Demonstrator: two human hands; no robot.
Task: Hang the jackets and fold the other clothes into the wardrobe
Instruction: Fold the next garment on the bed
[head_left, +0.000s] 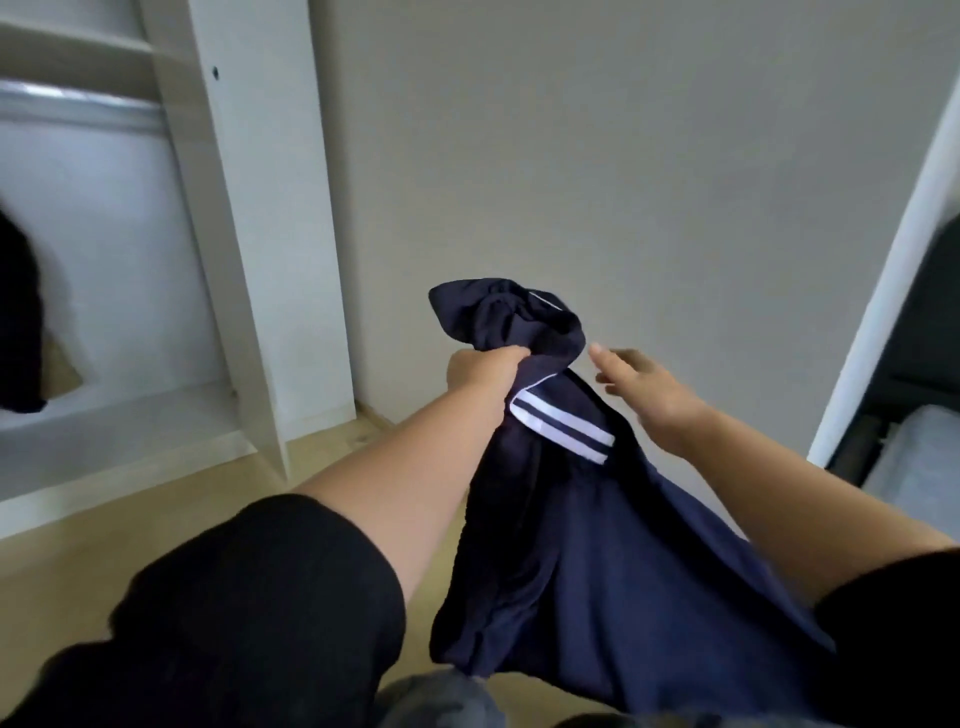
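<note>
Here the left hand was clenched in a fist on a navy garment, its fingers pinching a bunched fold near the top. The garment was held in the air above the wooden floor, in front of a plain grey wall; it touched neither. Above the fist the cloth stood up in a crumpled knot; below it the rest hung down towards the camera, draped between the two forearms. Two white stripes ran across the navy cloth just below the fist. No brand, label or writing could be read on it.

The right hand was just beside the garment, to its right, fingers spread and loosely extended, holding nothing. Black sleeves covered both upper arms.

The wardrobe, white and open, stood at the left, its base resting on the floor. Inside, a metal rail ran under an upper shelf. A dark garment showed at the left edge of that compartment; what it hung from was cut off by the frame. Motion blur softened the wardrobe interior.
</note>
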